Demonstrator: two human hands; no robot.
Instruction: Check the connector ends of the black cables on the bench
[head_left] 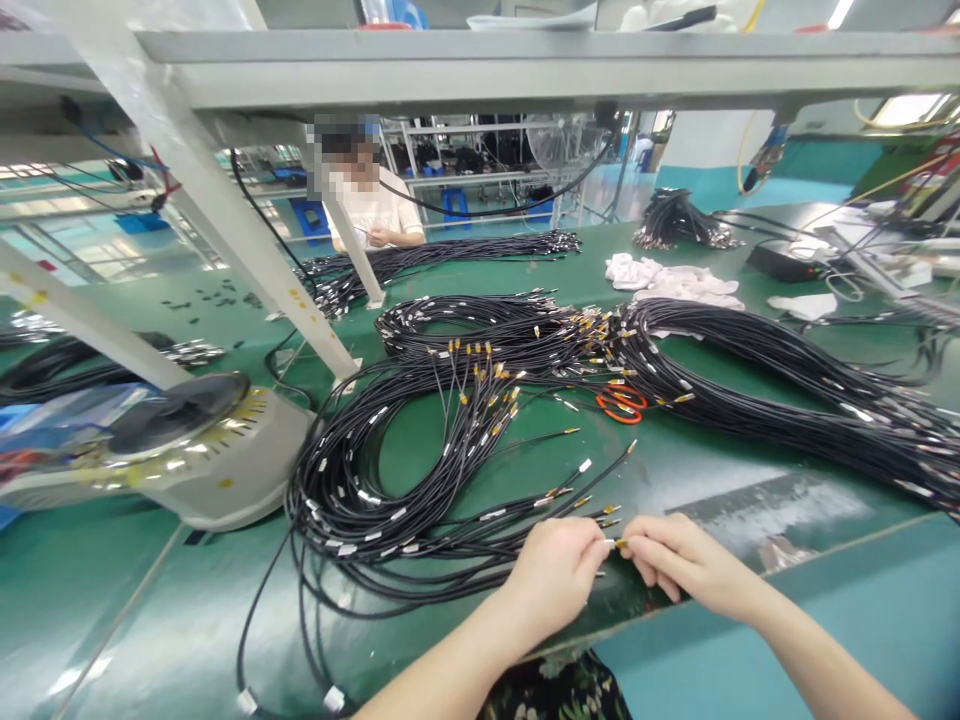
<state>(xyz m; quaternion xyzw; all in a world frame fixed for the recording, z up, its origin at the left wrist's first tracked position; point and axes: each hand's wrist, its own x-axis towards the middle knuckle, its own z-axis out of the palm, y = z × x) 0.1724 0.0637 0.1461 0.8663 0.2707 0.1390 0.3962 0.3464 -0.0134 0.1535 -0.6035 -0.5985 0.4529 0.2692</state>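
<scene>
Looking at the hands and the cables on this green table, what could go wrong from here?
1. Both hands, left hand and right hand, pinch one small gold connector; it may slip or bend.
2. The black cable coil lies tangled beside it, so pulling one cable may drag others.
3. The orange scissors sit among cable ends and could catch on them.

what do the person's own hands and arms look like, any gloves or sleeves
Both are bare: the left hand and the right hand wear no gloves, and no rings, watch or bracelet show. The forearms are uncovered as far as the frame shows, with no sleeve in view. Below the left forearm a dark garment with a small floral print shows.
</scene>
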